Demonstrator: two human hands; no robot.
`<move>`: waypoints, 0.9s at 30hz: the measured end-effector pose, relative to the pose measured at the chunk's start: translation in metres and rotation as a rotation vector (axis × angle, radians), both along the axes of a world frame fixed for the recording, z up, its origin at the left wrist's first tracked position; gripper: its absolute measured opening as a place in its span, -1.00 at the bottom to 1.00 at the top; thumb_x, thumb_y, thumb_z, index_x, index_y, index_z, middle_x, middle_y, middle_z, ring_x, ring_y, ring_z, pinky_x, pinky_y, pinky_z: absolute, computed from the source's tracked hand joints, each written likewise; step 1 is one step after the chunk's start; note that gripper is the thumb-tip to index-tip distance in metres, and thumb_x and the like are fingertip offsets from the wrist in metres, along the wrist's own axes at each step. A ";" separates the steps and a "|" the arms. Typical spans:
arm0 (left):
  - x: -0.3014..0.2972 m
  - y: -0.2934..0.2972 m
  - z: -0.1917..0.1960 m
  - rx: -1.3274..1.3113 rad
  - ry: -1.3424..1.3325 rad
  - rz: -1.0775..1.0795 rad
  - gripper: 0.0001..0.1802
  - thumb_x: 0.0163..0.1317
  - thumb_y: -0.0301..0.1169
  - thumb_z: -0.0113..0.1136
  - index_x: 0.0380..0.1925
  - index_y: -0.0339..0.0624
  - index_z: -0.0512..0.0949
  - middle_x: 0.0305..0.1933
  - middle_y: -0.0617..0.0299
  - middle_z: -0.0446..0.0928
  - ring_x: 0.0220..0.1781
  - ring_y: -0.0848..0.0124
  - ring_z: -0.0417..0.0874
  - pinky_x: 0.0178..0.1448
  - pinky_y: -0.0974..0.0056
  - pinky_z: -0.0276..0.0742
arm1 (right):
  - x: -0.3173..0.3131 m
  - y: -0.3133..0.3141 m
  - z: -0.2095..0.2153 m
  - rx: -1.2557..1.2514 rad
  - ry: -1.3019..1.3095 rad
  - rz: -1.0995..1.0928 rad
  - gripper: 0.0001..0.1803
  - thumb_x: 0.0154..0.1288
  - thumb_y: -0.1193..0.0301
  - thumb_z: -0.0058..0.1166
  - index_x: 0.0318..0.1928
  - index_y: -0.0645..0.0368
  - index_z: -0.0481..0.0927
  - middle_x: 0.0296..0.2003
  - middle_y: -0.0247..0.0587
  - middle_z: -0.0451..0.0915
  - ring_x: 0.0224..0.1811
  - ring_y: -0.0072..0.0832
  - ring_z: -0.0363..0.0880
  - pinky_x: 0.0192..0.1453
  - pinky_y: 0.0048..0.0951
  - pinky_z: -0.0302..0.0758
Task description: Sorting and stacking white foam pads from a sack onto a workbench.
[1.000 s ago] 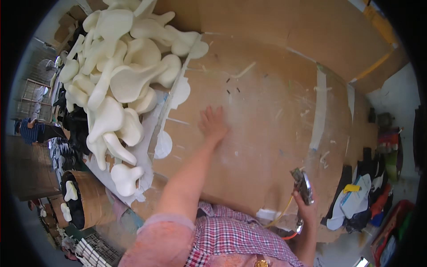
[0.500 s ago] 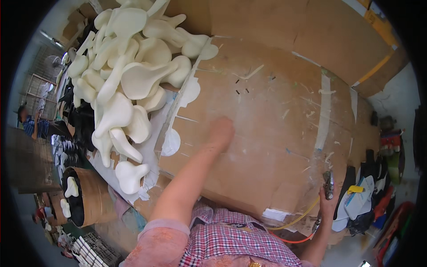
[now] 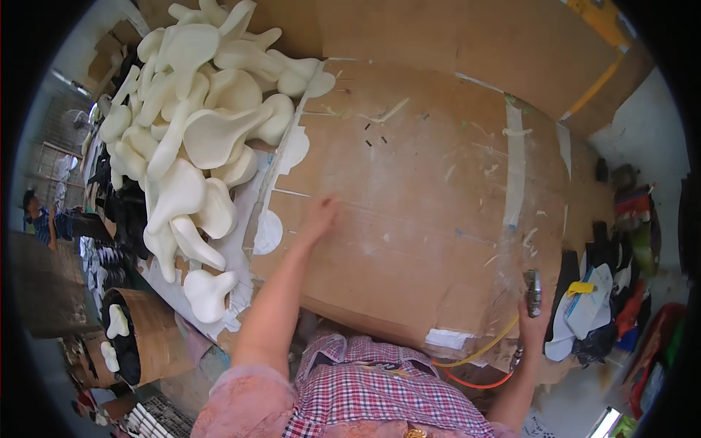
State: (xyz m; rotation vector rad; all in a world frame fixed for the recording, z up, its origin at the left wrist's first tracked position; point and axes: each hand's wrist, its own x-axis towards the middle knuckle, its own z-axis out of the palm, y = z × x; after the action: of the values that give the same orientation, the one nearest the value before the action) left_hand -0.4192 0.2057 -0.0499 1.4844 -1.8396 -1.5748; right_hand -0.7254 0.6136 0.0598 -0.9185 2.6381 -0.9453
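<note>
My left hand (image 3: 325, 213) is over the left part of a cardboard-covered worktop (image 3: 409, 263). Its fingers look curled but are smeared by motion, and nothing shows in it. At the worktop's right edge, my right hand (image 3: 534, 325) is wrapped round a metal air gun (image 3: 534, 293), whose nozzle end points away from me. A yellow hose (image 3: 491, 347) and an orange hose (image 3: 478, 385) run in front of my checked apron towards that hand. To the left of my left hand lies a big heap of cream-coloured, curved foam pieces (image 3: 219, 135).
Cardboard walls (image 3: 394, 33) rise behind the worktop. Scraps and tape strips (image 3: 515, 171) stick to its surface. On the left stands a round brown bin (image 3: 157, 336) with black and cream pieces. Bags and cut sheets (image 3: 588, 306) are piled at the right. Another person (image 3: 47, 219) sits far left.
My left hand has drawn left across the cardboard towards the heap. My right hand still holds the air gun at the right edge. The whole view has shifted slightly.
</note>
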 end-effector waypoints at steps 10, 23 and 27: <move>-0.058 0.031 0.004 -0.612 -0.619 -0.432 -0.70 0.10 -0.28 -0.02 -0.48 -0.27 0.60 -0.41 -0.08 0.59 -0.34 0.03 0.62 -0.21 0.05 0.52 | 0.007 -0.008 0.006 0.143 0.136 -0.021 -0.44 0.08 0.48 0.14 0.15 0.17 0.38 -0.28 -0.06 0.58 -0.30 -0.33 0.59 -0.18 -0.35 0.49; -0.033 0.088 0.002 -0.814 -0.870 -0.775 -0.78 0.09 -0.41 -0.02 -0.51 -0.07 0.65 -0.41 0.10 0.63 -0.31 0.18 0.66 -0.31 0.11 0.53 | -0.013 -0.032 -0.012 0.071 0.058 -0.013 -0.41 0.07 0.50 0.13 0.18 0.21 0.35 -0.13 0.07 0.56 -0.15 -0.17 0.58 -0.08 -0.31 0.49; 0.033 0.127 -0.015 -0.623 -0.609 -0.618 -0.77 0.15 -0.37 0.02 -0.54 -0.18 0.62 -0.47 0.14 0.61 -0.38 0.26 0.63 -0.36 0.23 0.47 | -0.011 -0.066 -0.019 0.344 0.193 -0.188 -0.37 0.05 0.45 0.14 0.20 0.19 0.33 -0.01 0.16 0.50 -0.02 -0.02 0.52 0.02 -0.16 0.45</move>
State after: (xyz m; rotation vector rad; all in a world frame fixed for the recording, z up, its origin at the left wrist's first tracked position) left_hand -0.3867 0.3331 -0.0647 1.2152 -2.9813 -0.5777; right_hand -0.7367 0.5480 0.0405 -0.7208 2.9622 -0.4278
